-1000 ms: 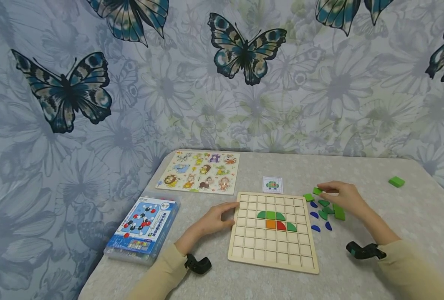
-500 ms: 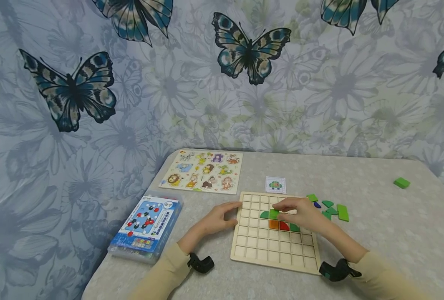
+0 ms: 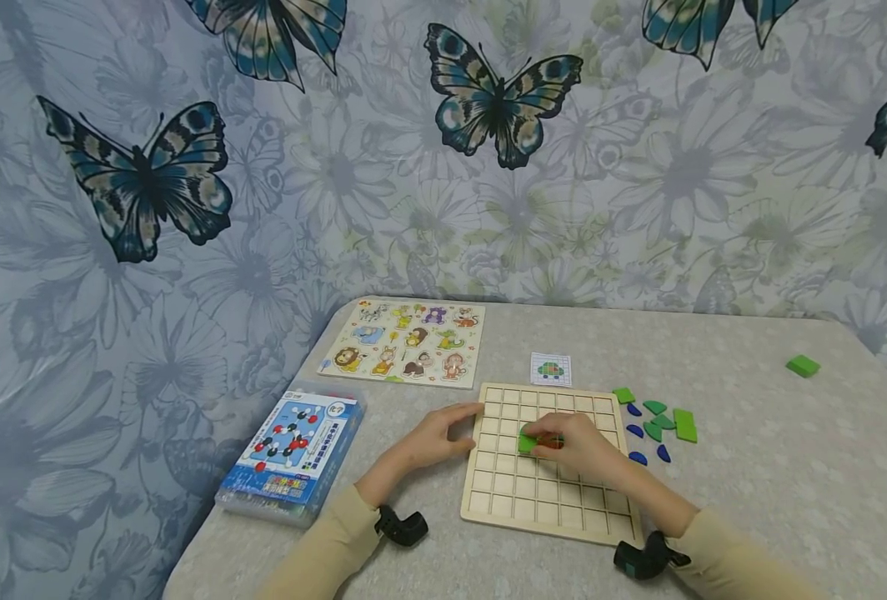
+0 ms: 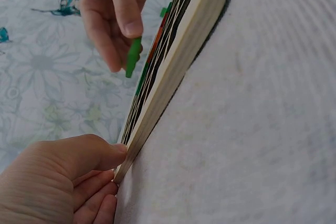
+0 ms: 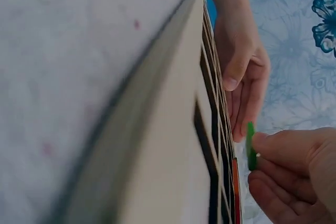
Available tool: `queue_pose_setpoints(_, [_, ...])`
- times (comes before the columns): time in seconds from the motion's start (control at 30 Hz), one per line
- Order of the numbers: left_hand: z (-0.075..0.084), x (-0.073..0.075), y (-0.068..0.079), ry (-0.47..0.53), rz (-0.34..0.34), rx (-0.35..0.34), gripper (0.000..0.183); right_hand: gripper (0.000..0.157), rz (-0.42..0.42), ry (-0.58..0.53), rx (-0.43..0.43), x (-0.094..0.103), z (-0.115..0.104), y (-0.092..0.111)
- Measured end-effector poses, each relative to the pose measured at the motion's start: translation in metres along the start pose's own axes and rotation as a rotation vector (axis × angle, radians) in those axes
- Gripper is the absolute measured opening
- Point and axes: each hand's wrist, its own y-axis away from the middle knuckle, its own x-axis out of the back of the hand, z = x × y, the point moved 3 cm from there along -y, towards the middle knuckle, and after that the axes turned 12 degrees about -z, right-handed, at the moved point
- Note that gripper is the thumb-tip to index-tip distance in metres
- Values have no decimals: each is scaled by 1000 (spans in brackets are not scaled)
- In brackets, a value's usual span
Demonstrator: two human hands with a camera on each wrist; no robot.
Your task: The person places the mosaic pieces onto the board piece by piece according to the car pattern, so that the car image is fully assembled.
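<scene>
My right hand pinches a green square tile between thumb and fingers over the middle of a wooden grid board. In the left wrist view the tile is tilted and held just above the board's face. My left hand touches the board's left edge with thumb and fingertips, the thumb straight along the rim. Red and orange pieces show in the grid under my right hand, which hides most of the laid pieces.
Several green and blue pieces lie right of the board, with a green block farther off. A small pattern card lies behind the board. An animal puzzle and a blue boxed set are at left.
My right hand has moved left from the loose pieces to the board, bringing a green square tile, then slightly farther left and nearer me. My left hand stays at the board's edge.
</scene>
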Motion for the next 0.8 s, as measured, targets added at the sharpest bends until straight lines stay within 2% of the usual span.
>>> queue_pose_setpoints(0.2, [0, 0, 0, -9, -3, -1, 57, 26, -7, 144, -53, -6, -3, 1])
queue_pose_setpoints(0.37, [0, 0, 0, -14, -5, -8, 57, 27, -10, 202, -49, -9, -4, 0])
queue_pose_setpoints(0.57, [0, 0, 0, 1, -7, -12, 58, 28, -11, 218, -42, -9, -6, -1])
queue_pose_setpoints(0.8, [-1, 0, 0, 8, -9, -5, 58, 28, -38, 166, -34, -8, -7, -1])
